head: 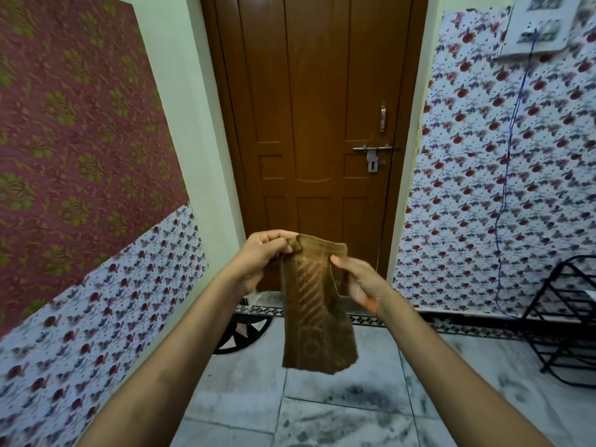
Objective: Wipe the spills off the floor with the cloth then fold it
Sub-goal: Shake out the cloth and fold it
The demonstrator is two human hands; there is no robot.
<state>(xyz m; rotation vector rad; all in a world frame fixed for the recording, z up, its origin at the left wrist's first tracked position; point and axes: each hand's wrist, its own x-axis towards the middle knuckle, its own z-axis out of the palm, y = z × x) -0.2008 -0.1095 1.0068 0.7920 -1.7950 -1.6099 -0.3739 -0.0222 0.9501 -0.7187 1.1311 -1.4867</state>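
A brown wooden door (pixel 322 124) stands ahead. Both hands, left hand (pixel 263 256) and right hand (pixel 361 280), pinch the hanging brown patterned cloth (pixel 314 304) (up high). To fold well, match its corners.

Single head-worn view, wide-angle, no second view to overlap. Looks forward and slightly down from standing height. Faces brown door (pixel 322 130) straight ahead, patterned walls bowing outward at both edges from lens distortion. Nearest to lens: both forearms entering from bottom corners, left hand (pixel 263 253) and right hand (pixel 361 280) meeting at frame centre around cloth (pixel 314 304). Grey tiled floor (pixel 251 382) fills lower strip.
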